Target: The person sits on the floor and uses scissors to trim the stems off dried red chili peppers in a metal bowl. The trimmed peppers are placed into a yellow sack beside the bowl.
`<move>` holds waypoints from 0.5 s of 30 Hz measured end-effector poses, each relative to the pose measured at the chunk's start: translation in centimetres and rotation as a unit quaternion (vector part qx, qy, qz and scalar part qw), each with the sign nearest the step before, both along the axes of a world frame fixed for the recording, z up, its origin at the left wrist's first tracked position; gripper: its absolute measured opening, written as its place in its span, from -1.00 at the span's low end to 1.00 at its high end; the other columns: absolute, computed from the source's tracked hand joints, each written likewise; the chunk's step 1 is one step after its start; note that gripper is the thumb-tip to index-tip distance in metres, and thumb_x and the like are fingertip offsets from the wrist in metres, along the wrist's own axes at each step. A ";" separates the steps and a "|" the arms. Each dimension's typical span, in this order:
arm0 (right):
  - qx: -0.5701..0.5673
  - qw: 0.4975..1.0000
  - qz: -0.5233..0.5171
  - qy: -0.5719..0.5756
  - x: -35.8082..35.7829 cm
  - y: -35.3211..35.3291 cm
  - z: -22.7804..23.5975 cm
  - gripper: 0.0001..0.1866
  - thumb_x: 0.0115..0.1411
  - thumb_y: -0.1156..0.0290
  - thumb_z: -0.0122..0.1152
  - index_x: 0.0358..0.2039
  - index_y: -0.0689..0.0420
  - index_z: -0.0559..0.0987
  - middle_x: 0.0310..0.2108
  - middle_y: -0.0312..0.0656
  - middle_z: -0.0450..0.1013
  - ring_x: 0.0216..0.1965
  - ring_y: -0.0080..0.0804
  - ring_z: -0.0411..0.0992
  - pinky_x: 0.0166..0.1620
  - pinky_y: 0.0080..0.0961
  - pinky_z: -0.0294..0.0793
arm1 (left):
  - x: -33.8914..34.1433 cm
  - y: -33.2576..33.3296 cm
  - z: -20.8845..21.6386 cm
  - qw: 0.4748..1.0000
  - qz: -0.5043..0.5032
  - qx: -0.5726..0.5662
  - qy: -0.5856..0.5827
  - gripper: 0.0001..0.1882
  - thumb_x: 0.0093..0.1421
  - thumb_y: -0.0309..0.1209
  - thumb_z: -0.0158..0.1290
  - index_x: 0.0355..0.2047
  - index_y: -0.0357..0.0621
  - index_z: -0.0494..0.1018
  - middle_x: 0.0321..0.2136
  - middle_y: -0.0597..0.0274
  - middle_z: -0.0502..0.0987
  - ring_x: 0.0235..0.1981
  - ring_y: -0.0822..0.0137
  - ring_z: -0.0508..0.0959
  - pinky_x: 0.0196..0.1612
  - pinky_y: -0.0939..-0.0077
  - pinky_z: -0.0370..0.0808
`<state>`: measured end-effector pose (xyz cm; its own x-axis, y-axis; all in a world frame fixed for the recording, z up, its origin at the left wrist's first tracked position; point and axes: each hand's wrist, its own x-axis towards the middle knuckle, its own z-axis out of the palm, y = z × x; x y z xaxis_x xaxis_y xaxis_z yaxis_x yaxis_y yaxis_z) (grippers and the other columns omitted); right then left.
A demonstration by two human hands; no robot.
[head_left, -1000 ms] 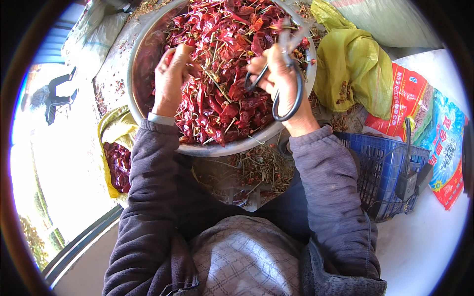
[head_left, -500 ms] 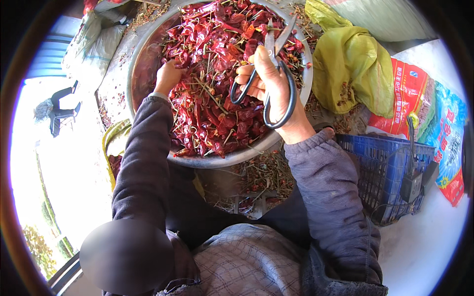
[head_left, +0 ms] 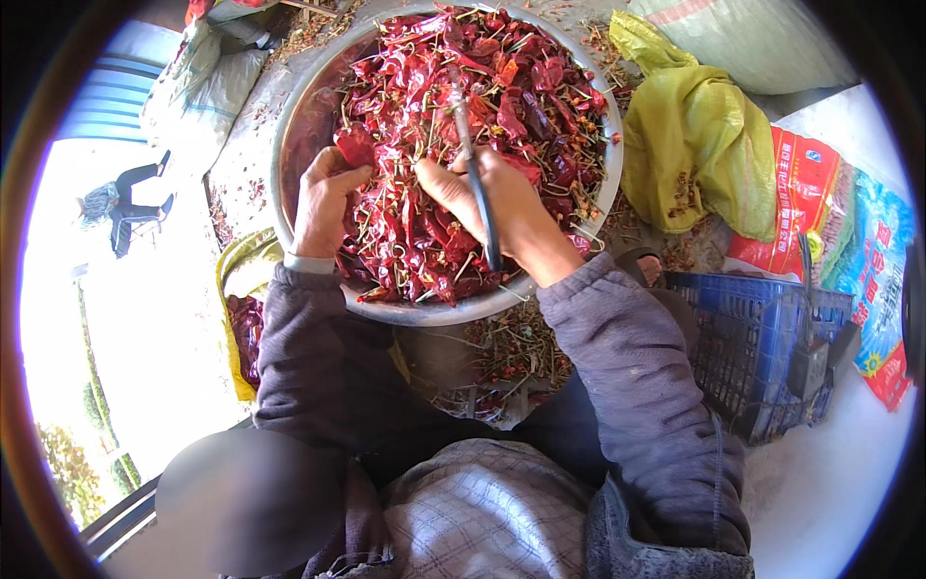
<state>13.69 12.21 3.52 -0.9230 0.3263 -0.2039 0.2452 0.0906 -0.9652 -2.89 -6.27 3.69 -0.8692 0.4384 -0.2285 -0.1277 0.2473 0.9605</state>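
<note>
A wide metal basin (head_left: 453,313) is heaped with dried red chillies (head_left: 424,82), many with pale stems. Over the basin's left side, my left hand (head_left: 323,205) pinches one dried red chilli (head_left: 356,148) between thumb and fingers. My right hand (head_left: 516,207) grips black-handled scissors (head_left: 485,207) above the middle of the heap. They are turned edge-on, blades pointing away from me, so how far the blades are apart cannot be seen. Some of the right fingers are hidden behind the hand and handle.
Right of the basin lie a yellow-green woven sack (head_left: 690,154), a red printed bag (head_left: 791,183) and a blue plastic basket (head_left: 748,333). At the left stands a yellow-edged sack (head_left: 241,318) of chillies. Stem scraps (head_left: 511,352) litter the floor. Another person (head_left: 121,203) is far left.
My left hand has come back toward me from the heap, with a chilli now showing in its fingers. My right hand has moved left and turned the scissors from flat to edge-on.
</note>
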 end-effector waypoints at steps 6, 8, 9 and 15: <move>0.228 0.970 0.075 -0.034 0.0 -1.8 0.1 -0.05 0.06 -0.48 0.23 -0.18 0.37 0.46 -0.41 0.16 0.56 -0.32 0.14 0.60 -0.20 -0.09 0.59 | 4.1 2.2 -0.2 0.997 -0.070 0.038 0.004 -0.70 0.16 -0.59 0.16 -0.06 -0.19 0.52 -0.31 0.33 0.60 -0.37 0.56 0.51 -0.30 0.69 0.40; 0.316 0.945 0.083 -0.026 0.5 -2.5 -0.1 -0.05 0.02 -0.51 0.23 -0.16 0.31 0.49 -0.38 0.15 0.57 -0.28 0.15 0.60 -0.16 -0.06 0.60 | 3.8 2.3 -0.1 0.995 -0.068 0.040 -0.064 -0.68 0.16 -0.60 0.15 -0.05 -0.17 0.53 -0.32 0.35 0.60 -0.41 0.59 0.49 -0.36 0.70 0.36; 0.324 0.941 0.097 -0.034 0.6 -2.5 -0.3 -0.04 0.01 -0.52 0.22 -0.16 0.30 0.49 -0.38 0.14 0.57 -0.29 0.15 0.60 -0.17 -0.05 0.60 | 3.3 2.4 -0.2 0.996 -0.047 0.061 -0.055 -0.70 0.17 -0.60 0.15 -0.06 -0.16 0.55 -0.33 0.38 0.60 -0.41 0.60 0.48 -0.36 0.70 0.36; 0.352 0.933 0.062 0.029 1.2 -1.1 -1.5 -0.06 0.00 -0.56 0.17 -0.28 0.27 0.47 -0.51 0.15 0.53 -0.39 0.14 0.59 -0.26 -0.06 0.60 | 0.5 1.5 -1.6 0.991 -0.032 0.024 0.131 -0.62 0.14 -0.63 0.17 0.00 -0.18 0.55 -0.30 0.42 0.60 -0.31 0.55 0.54 -0.21 0.58 0.48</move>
